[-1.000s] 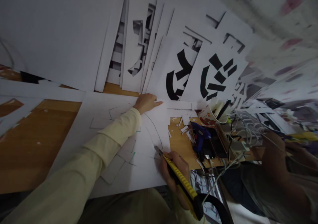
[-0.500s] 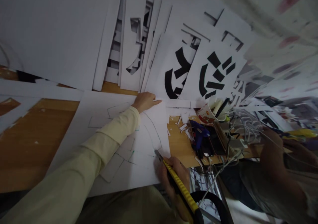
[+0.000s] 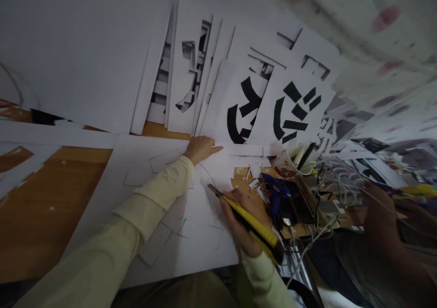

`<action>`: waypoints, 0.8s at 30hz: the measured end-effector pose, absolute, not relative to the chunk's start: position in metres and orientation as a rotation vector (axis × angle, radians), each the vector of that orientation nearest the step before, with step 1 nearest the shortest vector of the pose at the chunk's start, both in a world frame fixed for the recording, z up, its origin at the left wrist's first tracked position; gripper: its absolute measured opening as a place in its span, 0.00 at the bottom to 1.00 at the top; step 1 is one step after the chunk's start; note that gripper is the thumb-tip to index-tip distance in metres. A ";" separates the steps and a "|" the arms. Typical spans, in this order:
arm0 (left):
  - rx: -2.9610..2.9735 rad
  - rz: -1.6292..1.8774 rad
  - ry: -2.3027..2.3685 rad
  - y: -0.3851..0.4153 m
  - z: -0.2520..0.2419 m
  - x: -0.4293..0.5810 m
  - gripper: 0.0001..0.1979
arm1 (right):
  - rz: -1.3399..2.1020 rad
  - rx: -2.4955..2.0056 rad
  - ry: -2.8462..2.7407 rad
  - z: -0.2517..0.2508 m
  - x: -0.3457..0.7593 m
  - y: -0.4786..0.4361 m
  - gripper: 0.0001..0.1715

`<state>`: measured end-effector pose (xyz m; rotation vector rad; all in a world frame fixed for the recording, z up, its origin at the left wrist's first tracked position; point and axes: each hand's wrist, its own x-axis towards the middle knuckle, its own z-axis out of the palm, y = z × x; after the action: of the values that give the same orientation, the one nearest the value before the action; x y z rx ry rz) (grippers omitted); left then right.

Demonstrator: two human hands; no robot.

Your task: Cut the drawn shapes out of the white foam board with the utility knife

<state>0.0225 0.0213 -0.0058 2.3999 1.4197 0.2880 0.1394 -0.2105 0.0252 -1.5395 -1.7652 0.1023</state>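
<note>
A large white sheet (image 3: 201,248) with thin drawn outlines and curved lines lies on the wooden table in front of me. My left hand (image 3: 201,149) rests on its upper part, thumb stretched to the right, holding nothing. Wrapped in the fingers of my right hand (image 3: 244,217) is a yellow and black utility knife (image 3: 252,221). The knife's metal tip points up and left, over the sheet beside the curved lines and below my left hand. Whether the blade touches the sheet I cannot tell.
Boards with black shapes (image 3: 290,112) and cut-outs lean behind the sheet. To the right are a paper cup (image 3: 285,163) of tools, a blue glue gun (image 3: 278,192), white scraps (image 3: 254,182) and tangled cables (image 3: 336,180). Another person's arm (image 3: 382,217) is at the far right.
My right hand has moved up with the knife, whose tip is now nearer my left hand. My left hand keeps its place on the sheet. The view has shifted slightly.
</note>
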 end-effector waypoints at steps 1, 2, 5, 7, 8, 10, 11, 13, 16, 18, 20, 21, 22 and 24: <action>2.401 0.288 1.415 0.021 -0.005 0.022 0.32 | 0.105 -1.427 -1.779 0.020 0.140 -0.195 0.04; 2.401 0.286 1.408 0.021 -0.005 0.022 0.32 | 0.145 -1.367 -1.824 0.014 0.140 -0.181 0.04; 2.403 0.286 1.388 0.022 -0.006 0.022 0.31 | 0.190 -1.343 -1.873 -0.004 0.142 -0.161 0.04; 2.404 0.299 1.387 0.024 -0.008 0.022 0.32 | 0.159 -1.355 -1.884 -0.012 0.144 -0.159 0.05; 2.401 0.306 1.390 0.025 -0.009 0.023 0.32 | 0.130 -1.352 -1.883 -0.014 0.145 -0.160 0.05; 2.391 0.305 1.388 0.026 -0.009 0.023 0.32 | 0.083 -1.332 -1.875 -0.015 0.147 -0.162 0.04; 2.385 0.300 1.386 0.026 -0.009 0.024 0.32 | 0.081 -1.323 -1.875 -0.014 0.148 -0.163 0.04; 2.381 0.291 1.383 0.025 -0.008 0.024 0.32 | 0.119 -1.312 -1.888 -0.012 0.149 -0.163 0.04; 2.389 0.288 1.394 0.025 -0.007 0.024 0.31 | 0.155 -1.298 -1.899 -0.010 0.149 -0.163 0.04; 2.393 0.292 1.399 0.025 -0.008 0.024 0.32 | 0.182 -1.320 -1.912 -0.008 0.149 -0.163 0.04; 2.396 0.300 1.402 0.026 -0.010 0.025 0.32 | 0.222 -1.352 -1.919 -0.004 0.149 -0.164 0.04; 2.396 0.304 1.403 0.026 -0.011 0.025 0.32 | 0.257 -1.369 -1.923 -0.001 0.148 -0.164 0.04; 2.396 0.304 1.403 0.027 -0.011 0.025 0.32 | 0.287 -1.372 -1.923 0.002 0.147 -0.164 0.04; 2.389 0.300 1.397 0.027 -0.011 0.025 0.32 | 0.348 -1.380 -1.938 0.011 0.146 -0.163 0.04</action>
<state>0.0247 0.0266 -0.0111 2.3886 1.3975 0.2999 0.1455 -0.1635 0.0113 -1.3800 -1.9384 0.3483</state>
